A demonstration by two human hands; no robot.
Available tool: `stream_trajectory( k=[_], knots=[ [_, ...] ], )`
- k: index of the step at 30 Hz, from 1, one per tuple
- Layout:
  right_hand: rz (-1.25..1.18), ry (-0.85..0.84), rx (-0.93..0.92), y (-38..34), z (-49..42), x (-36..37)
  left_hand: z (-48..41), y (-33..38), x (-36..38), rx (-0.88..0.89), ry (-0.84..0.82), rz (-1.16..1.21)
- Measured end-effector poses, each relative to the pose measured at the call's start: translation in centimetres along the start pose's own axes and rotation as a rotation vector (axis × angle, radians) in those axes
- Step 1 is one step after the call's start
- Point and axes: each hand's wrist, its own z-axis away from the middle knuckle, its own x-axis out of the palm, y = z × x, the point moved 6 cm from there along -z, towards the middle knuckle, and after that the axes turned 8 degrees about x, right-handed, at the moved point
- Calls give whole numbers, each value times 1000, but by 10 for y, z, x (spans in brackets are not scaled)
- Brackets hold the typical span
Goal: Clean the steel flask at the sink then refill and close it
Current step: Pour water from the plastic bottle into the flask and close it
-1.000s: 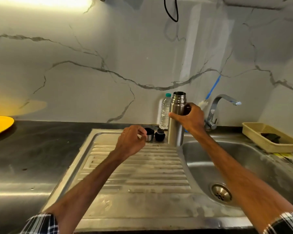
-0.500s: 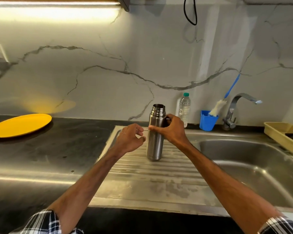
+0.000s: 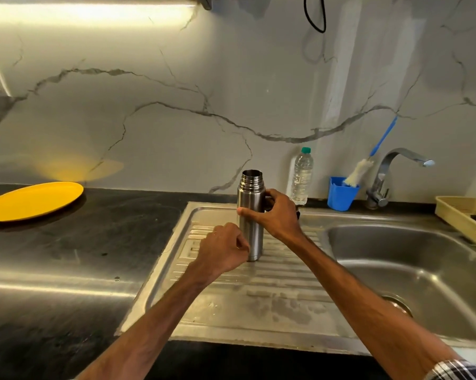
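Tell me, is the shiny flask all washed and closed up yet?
Not yet. Done: the steel flask stands open, lid off, on the drainboard. In hand: the right hand grips its middle; the left hand curls beside its base. Left: the brush sits in its blue cup and the tap looks dry, so washing, refilling and closing probably remain.

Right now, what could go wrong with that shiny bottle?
The steel flask stands tall and narrow on the ribbed drainboard, so it might tip if the right hand lets go. Its top is open, so anything inside could spill. The plastic bottle just behind that hand could get knocked over.
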Motion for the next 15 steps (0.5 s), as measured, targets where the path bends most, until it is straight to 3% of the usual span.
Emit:
stream_trajectory(
  k=[4,7,10,15],
  knots=[
    [-16,-143,72,14,-7,-18,-2,41,14,114,-63,61],
    [-35,-60,156,43,-24,-65,-7,67,25,199,-42,92],
    [136,73,176,77,-46,-98,-16,91,44,224,-58,78],
    [368,-67,127,114,-82,-64,-53,108,65,120,-56,-116]
  ],
)
